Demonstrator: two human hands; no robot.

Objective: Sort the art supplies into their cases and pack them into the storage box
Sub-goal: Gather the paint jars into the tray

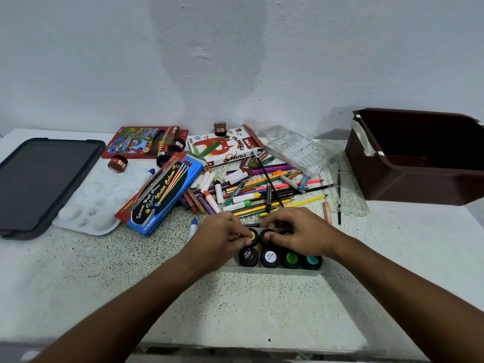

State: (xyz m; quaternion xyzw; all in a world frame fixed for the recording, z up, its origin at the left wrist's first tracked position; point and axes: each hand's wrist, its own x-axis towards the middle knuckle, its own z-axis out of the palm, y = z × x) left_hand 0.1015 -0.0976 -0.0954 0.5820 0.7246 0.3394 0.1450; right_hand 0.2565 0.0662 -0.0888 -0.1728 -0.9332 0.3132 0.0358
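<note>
We're looking at somebody's home craft corner: a speckled table (248, 297) sitting against a rough whitewashed wall (235, 61), art supplies everywhere.

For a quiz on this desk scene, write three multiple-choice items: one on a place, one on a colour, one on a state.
1. Where does the brown storage box stand?
A. far right of the table
B. far left
C. on the floor

2. What colour is the water colour case?
A. green
B. blue
C. white

3. How is the storage box?
A. lidded
B. overturned
C. open

Key:
1 A, it stands beside the wall at the right edge.
2 B, its sides are blue.
3 C, its dark inside shows.
</note>
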